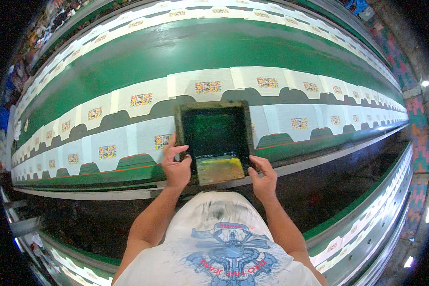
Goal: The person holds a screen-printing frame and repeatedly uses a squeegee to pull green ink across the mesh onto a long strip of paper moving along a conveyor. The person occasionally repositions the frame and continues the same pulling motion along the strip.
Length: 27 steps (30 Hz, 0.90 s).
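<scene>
A dark-rimmed screen printing frame (247, 125) rests over the near row of fabric pieces, straight in front of me. Its mesh (212, 128) looks dark green to black. A yellow-stained flat block (219, 171), perhaps a squeegee, lies at the frame's near end, with a dark wet-looking line along its far edge. My left hand (176, 164) grips the frame's left side near the front corner, thumb and fingers bent around the rim. At the right front corner, my right hand (263, 176) pinches the opposite side. The cloth under the frame is hidden.
White fabric pieces (152, 112) with small multicoloured prints lie in rows along a long green table (143, 52). A pale rail (314, 164) runs along its near edge. Behind me stands another green table (348, 214) with printed pieces. A patterned floor (417, 143) shows at right.
</scene>
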Tool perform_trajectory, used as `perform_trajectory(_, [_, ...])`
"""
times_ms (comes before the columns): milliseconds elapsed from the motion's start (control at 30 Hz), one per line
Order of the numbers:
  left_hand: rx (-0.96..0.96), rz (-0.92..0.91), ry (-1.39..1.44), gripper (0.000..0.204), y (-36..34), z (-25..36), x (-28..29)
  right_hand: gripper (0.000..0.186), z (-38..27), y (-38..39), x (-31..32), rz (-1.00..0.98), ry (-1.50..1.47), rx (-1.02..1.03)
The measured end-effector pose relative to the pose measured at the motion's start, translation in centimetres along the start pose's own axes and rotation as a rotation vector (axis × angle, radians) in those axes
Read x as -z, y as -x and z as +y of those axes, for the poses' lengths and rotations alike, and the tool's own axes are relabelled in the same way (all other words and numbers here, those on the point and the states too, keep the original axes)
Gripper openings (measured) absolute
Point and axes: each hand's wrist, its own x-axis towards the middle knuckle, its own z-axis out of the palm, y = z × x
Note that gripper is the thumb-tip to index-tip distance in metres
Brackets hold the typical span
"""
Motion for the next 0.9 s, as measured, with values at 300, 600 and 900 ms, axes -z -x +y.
perform_trajectory(300, [0.078, -0.042, 0.064, 0.037, 2.5, 1.1, -10.0, 0.043, 6.7, -1.1, 8.6, 0.067, -0.085, 0.004])
perform_trajectory(600, [0.175, -0.047, 0.327, 0.036, 2.9, 0.0, -10.4, 0.046, 8.1, -1.9, 11.4, -0.082, -0.138, 0.154])
perform_trajectory(900, [0.194, -0.048, 0.336, 0.035, 3.0, -0.6, -10.7, 0.039, 8.9, -1.9, 11.9, -0.122, -0.174, 0.124])
